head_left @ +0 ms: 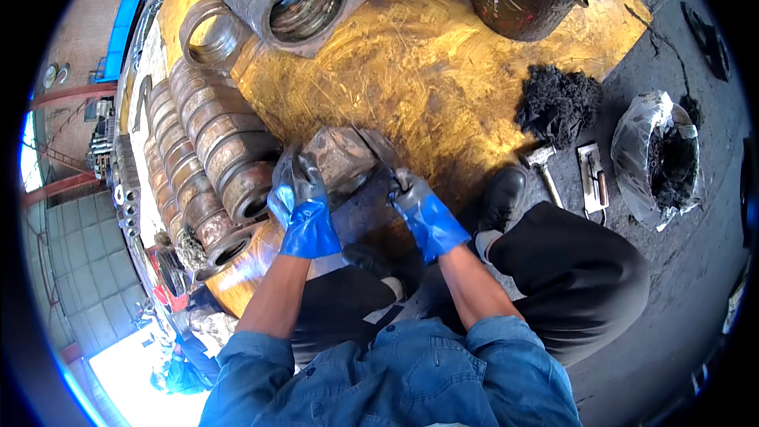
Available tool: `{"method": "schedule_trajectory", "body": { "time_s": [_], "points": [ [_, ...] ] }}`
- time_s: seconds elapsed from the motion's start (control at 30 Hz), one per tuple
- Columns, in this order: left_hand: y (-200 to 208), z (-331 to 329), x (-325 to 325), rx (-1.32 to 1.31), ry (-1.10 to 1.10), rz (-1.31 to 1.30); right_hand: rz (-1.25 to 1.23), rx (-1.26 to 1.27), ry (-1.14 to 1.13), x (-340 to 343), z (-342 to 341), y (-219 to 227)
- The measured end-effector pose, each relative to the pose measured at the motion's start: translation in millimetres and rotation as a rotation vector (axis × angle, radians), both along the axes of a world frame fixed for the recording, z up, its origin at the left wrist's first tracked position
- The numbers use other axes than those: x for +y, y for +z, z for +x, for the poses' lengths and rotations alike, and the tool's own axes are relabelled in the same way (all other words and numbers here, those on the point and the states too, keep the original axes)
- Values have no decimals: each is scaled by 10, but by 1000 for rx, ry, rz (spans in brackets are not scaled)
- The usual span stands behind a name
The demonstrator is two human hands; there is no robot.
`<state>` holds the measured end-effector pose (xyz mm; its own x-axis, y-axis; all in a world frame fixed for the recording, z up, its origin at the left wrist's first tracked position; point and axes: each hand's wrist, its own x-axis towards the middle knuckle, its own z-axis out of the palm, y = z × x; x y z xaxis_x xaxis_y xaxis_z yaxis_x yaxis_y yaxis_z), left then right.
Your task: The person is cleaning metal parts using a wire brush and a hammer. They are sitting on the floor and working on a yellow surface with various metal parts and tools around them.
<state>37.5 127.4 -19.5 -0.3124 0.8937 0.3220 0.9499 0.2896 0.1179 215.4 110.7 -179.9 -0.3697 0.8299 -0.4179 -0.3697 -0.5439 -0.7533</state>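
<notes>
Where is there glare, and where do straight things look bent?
Head view: the opening at lower left is washed out white; head view: the yellow sheet and blue gloves catch shiny highlights; head view: the red beams bend near the picture's dark rim.

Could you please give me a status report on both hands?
Left hand at block's left side. Right hand at its right. Rings close by, left.
</notes>
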Motion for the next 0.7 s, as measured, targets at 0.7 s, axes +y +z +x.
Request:
{"method": "schedule_trajectory", "body": {
  "time_s": [0.7],
  "points": [
    [108,-33,-71,-55,-17,5,614,-314,-63,1062,-510,725]
  ]
}}
